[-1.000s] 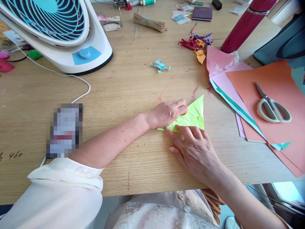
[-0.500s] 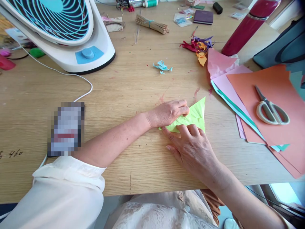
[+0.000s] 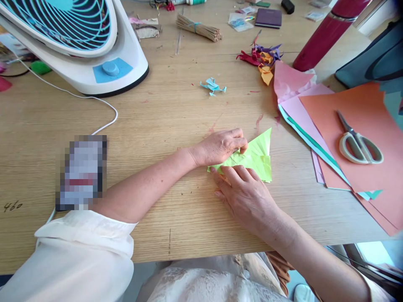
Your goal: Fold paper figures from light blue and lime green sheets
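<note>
A folded sheet of yellow-green paper (image 3: 256, 151) lies on the table in front of me, creased, with a point at its upper right. My left hand (image 3: 222, 146) rests on its upper left part, fingers curled down and closed on it. Along the near edge, my right hand (image 3: 247, 197) has its bent fingers pressed on the paper, the thumb lying off to the left on the wood. Both hands hide the left and near parts of the paper. Beyond them sits a small light-blue folded paper figure (image 3: 213, 86).
Scissors (image 3: 359, 140) lie on a stack of coloured paper (image 3: 333, 111) at right. Behind are a red flask (image 3: 327, 40), several small folded figures (image 3: 264, 63) and a bundle of sticks (image 3: 200, 28). A fan (image 3: 126, 63) and a corded phone (image 3: 82, 172) are on the left.
My right hand has shifted slightly left along the near edge, and more of the paper's lower right now shows. My left hand stays on the paper. The view has shifted slightly.
</note>
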Available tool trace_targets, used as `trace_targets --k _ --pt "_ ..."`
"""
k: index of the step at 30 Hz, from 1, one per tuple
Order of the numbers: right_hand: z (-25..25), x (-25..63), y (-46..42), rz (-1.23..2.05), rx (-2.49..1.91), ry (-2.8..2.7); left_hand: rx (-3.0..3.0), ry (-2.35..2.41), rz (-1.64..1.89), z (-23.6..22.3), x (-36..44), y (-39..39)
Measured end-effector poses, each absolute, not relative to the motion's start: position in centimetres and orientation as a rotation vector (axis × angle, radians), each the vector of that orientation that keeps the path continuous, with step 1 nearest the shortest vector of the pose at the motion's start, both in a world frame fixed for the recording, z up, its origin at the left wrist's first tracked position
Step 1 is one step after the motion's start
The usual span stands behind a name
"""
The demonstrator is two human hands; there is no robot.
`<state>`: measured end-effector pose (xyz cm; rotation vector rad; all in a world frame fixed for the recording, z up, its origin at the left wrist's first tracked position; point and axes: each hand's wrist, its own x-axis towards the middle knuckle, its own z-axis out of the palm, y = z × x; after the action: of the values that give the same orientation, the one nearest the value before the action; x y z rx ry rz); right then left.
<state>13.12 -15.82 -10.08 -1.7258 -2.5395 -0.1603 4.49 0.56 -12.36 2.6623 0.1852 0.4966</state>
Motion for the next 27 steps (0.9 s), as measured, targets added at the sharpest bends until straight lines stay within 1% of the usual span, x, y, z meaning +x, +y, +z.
trace_targets --k 8,13,17,22,27 --pt "-9.9 12.8 -15.6 -0.107 -1.787 -2.485 2.625 0.185 0.509 -12.5 4.5 0.7" --pt "-9.9 14.5 -16.2 -0.026 -1.679 -2.451 2.644 0.145 0.482 -12.0 4.4 0.6" --pt "-9.9 18.2 -17.4 -0.120 -1.702 -2.374 2.662 0.138 0.462 -11.6 4.2 0.6" --pt "-10.3 21.8 -18.2 -0.166 -1.701 -2.360 2.607 0.239 0.449 -11.6 4.2 0.6" --pt "-9.8 22.3 -17.6 -0.251 -1.652 -2.227 2.275 0.223 0.627 -10.6 3.6 0.8"
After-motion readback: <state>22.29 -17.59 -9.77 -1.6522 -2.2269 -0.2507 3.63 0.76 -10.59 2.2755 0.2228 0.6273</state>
